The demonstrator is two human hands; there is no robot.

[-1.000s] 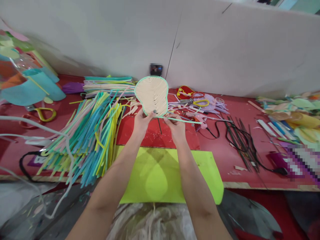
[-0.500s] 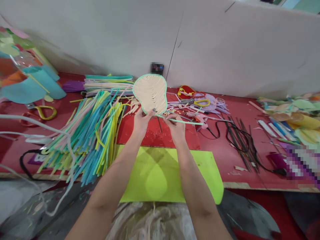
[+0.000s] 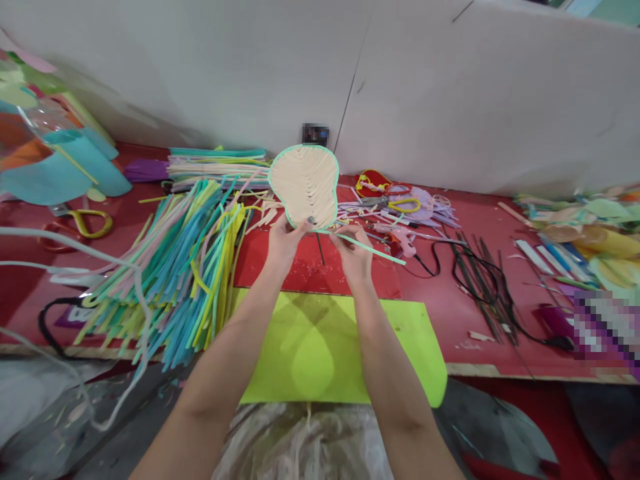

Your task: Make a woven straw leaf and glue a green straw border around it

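Observation:
Above the table, a cream, rounded leaf-shaped piece [image 3: 305,183] with ribbed rows and a mint-green rim is held upright. My left hand [image 3: 289,241] pinches its lower edge, thumb in front. My right hand [image 3: 353,250] is closed on a mint-green pipe cleaner [image 3: 383,251], which runs from the bottom of the piece and sticks out to the right, its free end drooping. A thin dark stem [image 3: 320,249] points down below the piece, between the hands. A red board [image 3: 280,270] and a lime-green sheet [image 3: 400,347] lie beneath my arms.
A large heap of coloured pipe cleaners [image 3: 175,267] spreads on the left, near yellow-handled scissors [image 3: 93,223]. Right of my hands lie a pink glue gun [image 3: 400,237], more scissors [image 3: 405,204] and a black cord [image 3: 457,277]. A pale wall [image 3: 200,80] closes the back.
The leaf-shaped piece has shifted slightly right and turned a little. The free end of the mint-green pipe cleaner has swung lower. Both hands keep their hold.

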